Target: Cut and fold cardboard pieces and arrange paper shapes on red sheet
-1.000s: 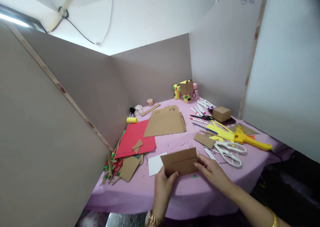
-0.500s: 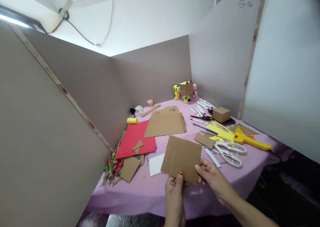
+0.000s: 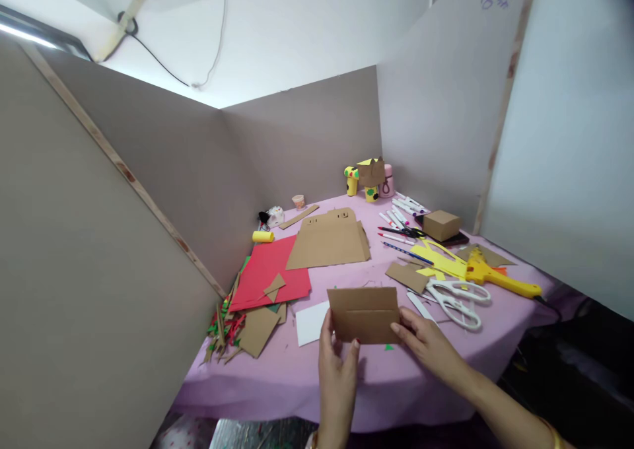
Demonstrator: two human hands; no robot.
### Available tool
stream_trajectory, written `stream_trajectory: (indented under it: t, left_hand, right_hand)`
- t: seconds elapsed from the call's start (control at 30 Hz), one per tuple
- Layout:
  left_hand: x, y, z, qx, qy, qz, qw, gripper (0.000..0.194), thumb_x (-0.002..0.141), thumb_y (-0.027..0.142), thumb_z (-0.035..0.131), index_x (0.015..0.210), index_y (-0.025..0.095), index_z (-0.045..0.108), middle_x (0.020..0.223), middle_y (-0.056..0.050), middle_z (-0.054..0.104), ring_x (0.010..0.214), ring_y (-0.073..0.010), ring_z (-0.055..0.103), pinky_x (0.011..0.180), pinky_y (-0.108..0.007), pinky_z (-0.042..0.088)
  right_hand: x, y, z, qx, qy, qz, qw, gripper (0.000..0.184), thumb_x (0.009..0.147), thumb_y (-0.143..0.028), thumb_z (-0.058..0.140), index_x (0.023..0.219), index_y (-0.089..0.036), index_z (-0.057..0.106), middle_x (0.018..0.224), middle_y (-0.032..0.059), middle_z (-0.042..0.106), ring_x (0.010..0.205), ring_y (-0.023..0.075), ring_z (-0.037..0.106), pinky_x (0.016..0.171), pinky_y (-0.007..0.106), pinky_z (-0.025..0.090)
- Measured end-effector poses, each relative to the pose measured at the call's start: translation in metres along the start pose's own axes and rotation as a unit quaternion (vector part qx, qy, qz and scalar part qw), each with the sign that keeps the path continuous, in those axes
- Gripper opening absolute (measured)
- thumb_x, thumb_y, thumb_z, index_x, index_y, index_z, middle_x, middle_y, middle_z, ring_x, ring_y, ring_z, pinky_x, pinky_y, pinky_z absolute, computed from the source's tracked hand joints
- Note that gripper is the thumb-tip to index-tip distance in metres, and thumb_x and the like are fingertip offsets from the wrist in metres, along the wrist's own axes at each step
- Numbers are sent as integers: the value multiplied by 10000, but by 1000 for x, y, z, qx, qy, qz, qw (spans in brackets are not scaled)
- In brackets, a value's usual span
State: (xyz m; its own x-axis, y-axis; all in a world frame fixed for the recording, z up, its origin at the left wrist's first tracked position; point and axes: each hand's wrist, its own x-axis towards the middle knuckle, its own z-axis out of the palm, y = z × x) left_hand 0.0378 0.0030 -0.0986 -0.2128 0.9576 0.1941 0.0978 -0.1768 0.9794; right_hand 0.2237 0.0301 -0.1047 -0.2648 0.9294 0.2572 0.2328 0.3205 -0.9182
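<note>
In the head view, the red paper (image 3: 262,280) on the cloth-covered bench (image 3: 396,399) serves as the landmark. A creased cardboard piece (image 3: 364,325) is held up to the right of it and nearer the person. The left hand (image 3: 337,376) has the piece's left side and lower edge, thumb in front; the right hand (image 3: 433,346) pinches its right edge, fingers narrow around the board.

Cutting and creasing look well under way. The held piece has straight edges and a line across its face, with no drawing or colour visible there. Beyond the red paper and to its right lies a large cardboard cut-out (image 3: 327,244), with small slots near its far edge and a folded side flap; nothing appears joined to it. Decorated yellow shapes (image 3: 351,182), well behind the red paper to the right, look largely made up, and a small cardboard box (image 3: 441,225), far to its right, seems closed.

Offcuts (image 3: 260,333) are heaped at the red paper's near side. A white sheet (image 3: 310,323) lies near its near right corner. Well to its right are white-handled scissors (image 3: 458,304) and a yellow glue gun (image 3: 500,278), neither in hand. Whether any glue is on the held piece, I cannot tell.
</note>
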Motion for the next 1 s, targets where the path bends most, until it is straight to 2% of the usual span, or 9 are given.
stream_trajectory:
  t: [0.1,0.23,0.4,0.7,0.8,0.9,1.0]
  left_hand:
    - [2,-2,3,13,15,-12,1000,561,756,247,554,1272,179,346,1333,-168,424,1189,-246,454,946,-378,402]
    - [6,-5,5,33,25,-18,999,578,740,279,596,1259,186,360,1236,-146,517,1120,-243,510,930,-383,400]
    - [14,-5,4,58,2,-22,998,380,717,338,624,1033,152,526,1038,-129,640,956,-247,595,834,-365,453]
    - [11,-4,4,95,-1,-6,995,330,726,368,608,974,162,540,974,-109,662,896,-230,619,769,-331,483]
    - [15,-4,-6,139,42,11,989,302,772,416,527,938,163,528,929,-113,643,862,-229,615,756,-345,481]
    - [27,-4,-30,205,113,31,972,369,820,417,421,1074,156,475,1105,-160,558,1023,-255,549,847,-390,435]
    - [41,-3,-53,292,103,57,949,416,790,364,457,1145,147,474,1212,-171,506,1163,-282,445,957,-435,345]
  right_hand:
    - [0,0,2,-10,2,-2,1000,249,882,-359,415,1028,-210,550,955,63,664,875,229,604,771,327,472]
    - [0,2,2,-26,12,0,1000,241,880,-380,413,980,-210,551,893,53,666,846,228,613,746,319,480]
    - [2,4,3,-16,8,5,1000,236,870,-382,421,961,-218,563,885,55,669,833,233,615,738,332,488]
    - [2,2,3,10,15,12,1000,205,846,-380,459,898,-220,577,813,38,653,785,227,593,720,334,474]
    - [1,7,4,71,63,30,995,207,858,-398,454,913,-214,530,764,15,600,681,184,562,628,293,458]
    - [0,13,5,141,125,68,980,239,845,-433,476,942,-215,489,677,-29,517,528,134,471,496,249,395]
    - [1,17,6,152,128,70,978,251,832,-440,500,936,-212,483,662,-36,497,532,129,457,498,245,384]
